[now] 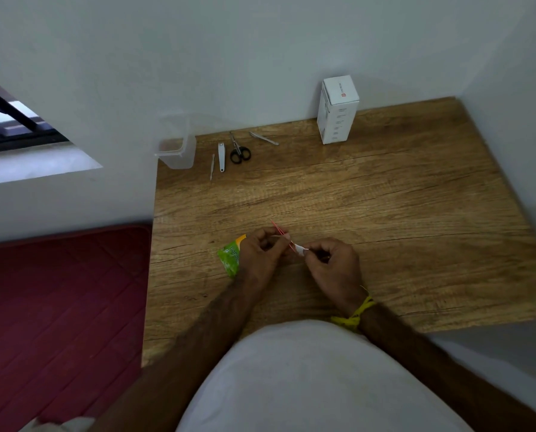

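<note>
Both hands work close together over the wooden table (385,213). My left hand (262,254) pinches a thin red stick (279,229) that slants up and away from the fingers. My right hand (335,266) pinches a small white wad (300,250) at the stick's lower end. A green and orange sachet (229,258) lies on the table, partly under my left hand. A yellow thread band (355,313) is tied round my right wrist.
At the back of the table lie a thin metal pick (212,166), a nail clipper (221,157), black-handled scissors (239,151) and tweezers (264,138). A clear plastic container (176,141) stands at the back left corner, a white box (338,110) against the wall. A red mat (57,307) lies left.
</note>
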### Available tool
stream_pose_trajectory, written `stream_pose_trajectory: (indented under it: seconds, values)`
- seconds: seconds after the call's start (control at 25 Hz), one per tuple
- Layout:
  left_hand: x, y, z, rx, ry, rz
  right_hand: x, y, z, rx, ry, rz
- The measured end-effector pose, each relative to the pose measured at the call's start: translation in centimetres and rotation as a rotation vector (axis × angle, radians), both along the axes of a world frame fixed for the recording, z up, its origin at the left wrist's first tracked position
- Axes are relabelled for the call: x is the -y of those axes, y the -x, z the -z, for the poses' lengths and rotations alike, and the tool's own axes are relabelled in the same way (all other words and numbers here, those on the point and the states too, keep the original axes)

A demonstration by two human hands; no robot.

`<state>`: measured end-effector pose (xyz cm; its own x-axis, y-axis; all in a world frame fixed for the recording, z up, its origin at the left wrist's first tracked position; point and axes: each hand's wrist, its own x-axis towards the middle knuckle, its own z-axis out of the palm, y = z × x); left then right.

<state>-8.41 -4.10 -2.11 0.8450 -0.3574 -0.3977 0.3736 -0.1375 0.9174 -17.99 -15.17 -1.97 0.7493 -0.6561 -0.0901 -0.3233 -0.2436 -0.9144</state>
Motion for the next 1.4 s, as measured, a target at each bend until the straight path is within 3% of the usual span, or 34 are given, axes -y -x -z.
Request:
stream_pose_trajectory:
  seconds: [0.16,0.4,0.72,1.4]
  values:
    - [0.0,-0.2,0.2,0.097,-0.04,0.015,0.0,0.0,0.0,-0.025,0.17,-0.048]
    - [-0.4,0.0,0.9,0.074,-0.013,0.045,-0.1,-0.2,-0.5,-0.015,0.241,0.006]
    - [-0.1,0.0,0.8,0.091,-0.038,0.06,-0.5,-0.4,-0.4,-0.119,0.371,-0.105]
    - [0.1,0.2,1.0,0.139,-0.125,0.076,-0.9,-0.5,-0.2,-0.188,0.323,-0.113]
